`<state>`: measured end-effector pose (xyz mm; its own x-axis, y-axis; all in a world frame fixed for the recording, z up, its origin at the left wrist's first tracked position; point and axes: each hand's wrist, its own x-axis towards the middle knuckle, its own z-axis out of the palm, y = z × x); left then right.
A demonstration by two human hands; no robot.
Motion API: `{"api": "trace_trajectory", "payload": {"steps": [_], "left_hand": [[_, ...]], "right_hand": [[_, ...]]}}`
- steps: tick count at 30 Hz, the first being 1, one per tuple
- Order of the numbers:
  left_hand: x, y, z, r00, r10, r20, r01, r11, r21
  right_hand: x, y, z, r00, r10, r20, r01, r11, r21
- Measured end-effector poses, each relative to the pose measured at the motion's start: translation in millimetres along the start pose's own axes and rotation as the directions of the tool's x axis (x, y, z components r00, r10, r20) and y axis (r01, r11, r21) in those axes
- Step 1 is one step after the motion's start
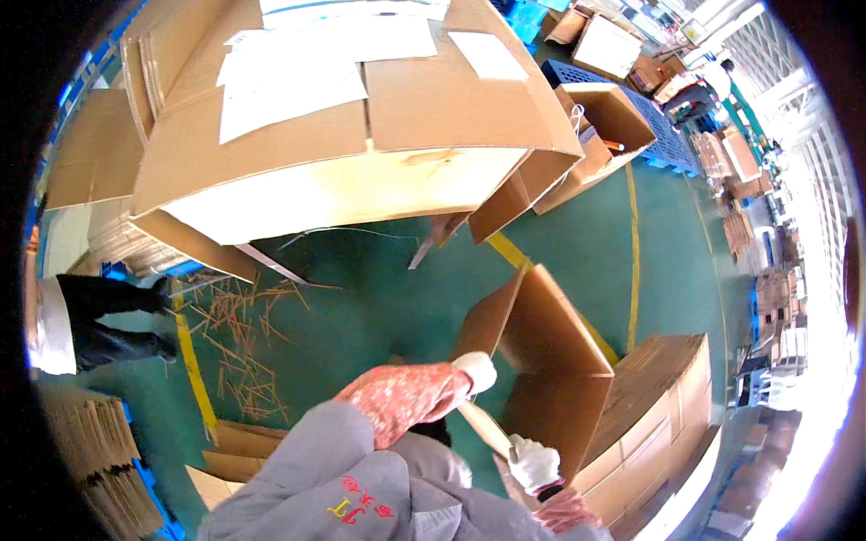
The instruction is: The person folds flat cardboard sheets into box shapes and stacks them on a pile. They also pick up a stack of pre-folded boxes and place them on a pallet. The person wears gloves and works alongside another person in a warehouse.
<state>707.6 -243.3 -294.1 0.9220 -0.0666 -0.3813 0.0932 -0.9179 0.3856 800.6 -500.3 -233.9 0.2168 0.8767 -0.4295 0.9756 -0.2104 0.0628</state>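
Cardboard box (559,329), open and just ahead of the wearer's body, right of centre, is what I have at the hands. The right hand (534,462), white-gloved, has its fingers curled on the near flap (485,428); the left hand (475,372), also gloved, is folded at the box's left edge, and from this angle I can't tell whether it grips. On the right I see little room: stacked cardboard (663,406) sits close beside the box wall. Flat cardboard pieces (239,442) lie at lower left. Ahead, I get a wider stretch of green floor (379,298), marked with yellow lines (634,252), thin strips (236,311) strewn on its left part. Beyond stands the desk (451,113), cardboard-covered, white papers (307,72) spread on top. A person (117,311) in dark trousers stands left. Farther off I make out an open carton (622,106), a blue pallet (669,149) and another person (704,97).
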Motion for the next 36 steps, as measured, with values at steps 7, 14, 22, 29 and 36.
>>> {"api": "trace_trajectory", "payload": {"steps": [7, 14, 22, 29, 36], "left_hand": [[125, -94, -78, 0.858, -0.322, -0.402, 0.229, 0.938, -0.262], [-88, -118, -93, 0.690, -0.698, -0.193, 0.294, 0.514, -0.806], [-417, -47, 86, -0.655, -0.754, 0.054, 0.248, -0.282, -0.927], [-604, -168, -8, -0.603, -0.648, -0.466, 0.391, 0.270, -0.880], [-698, -272, -8, -0.332, -0.732, -0.595, 0.654, 0.276, -0.705]], "right_hand": [[163, 60, -22, 0.952, 0.158, -0.262, -0.133, 0.985, 0.112], [382, 75, -22, 0.970, 0.004, -0.243, 0.042, 0.982, 0.185], [360, 22, 67, 0.949, -0.224, 0.222, 0.277, 0.929, -0.246], [306, -485, -165, 0.779, -0.626, -0.045, 0.183, 0.159, 0.970], [299, -725, -339, 0.783, -0.267, -0.562, 0.367, -0.531, 0.764]]}}
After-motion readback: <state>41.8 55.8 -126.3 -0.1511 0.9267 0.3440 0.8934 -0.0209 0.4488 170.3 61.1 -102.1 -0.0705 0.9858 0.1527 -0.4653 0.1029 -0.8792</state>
